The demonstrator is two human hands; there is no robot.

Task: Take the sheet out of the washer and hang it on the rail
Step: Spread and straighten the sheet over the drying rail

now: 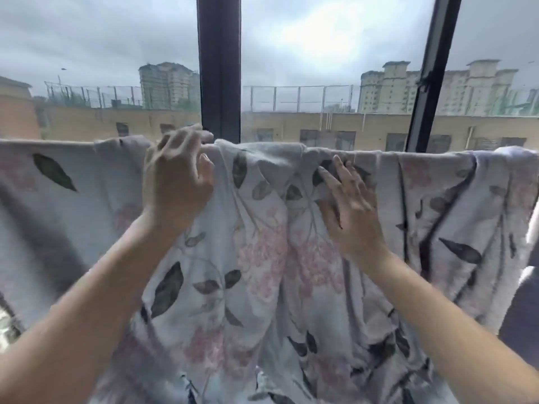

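Grey floral sheet (262,258) is draped over the hidden rail. It is pressed by the flat, spread right hand (351,208); the left hand (178,179) is curled at its top fold, grasp unclear. It could be slid off by an uneven tug

The pale lilac-grey floral cloth sheet (262,272) looks soft, matt, pretty rumpled. Dark upright window post (219,62) is smooth, faintly sheeny, metal I think. Clear glass pane (320,39) looks slightly hazy.

Hung floral sheet (262,272), left hand (178,182) at top edge, right hand (350,208) flat against it
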